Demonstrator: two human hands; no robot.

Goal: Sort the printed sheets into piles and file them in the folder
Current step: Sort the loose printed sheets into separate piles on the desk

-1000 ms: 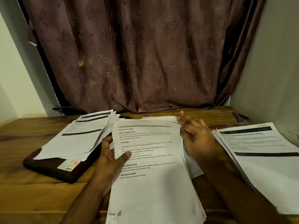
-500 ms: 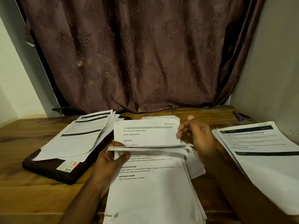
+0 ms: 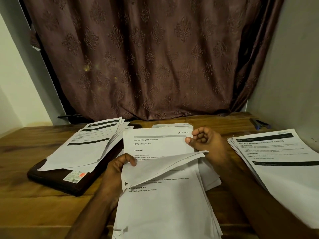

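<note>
Centrally, middle stack point(image 3: 165, 213) lengthwise toward viewer, left hand point(image 3: 115, 171) pinching folded-back sheet point(image 3: 155, 168) — right hand point(image 3: 205, 142) pinching upright page point(image 3: 155, 144).

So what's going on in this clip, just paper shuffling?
A person is sorting printed white sheets at a wooden table. The left hand pinches a folded-over sheet of the middle stack; the right hand holds up a page marked "SECTION 3". One pile lies on the dark brown folder, another pile at right.
</note>
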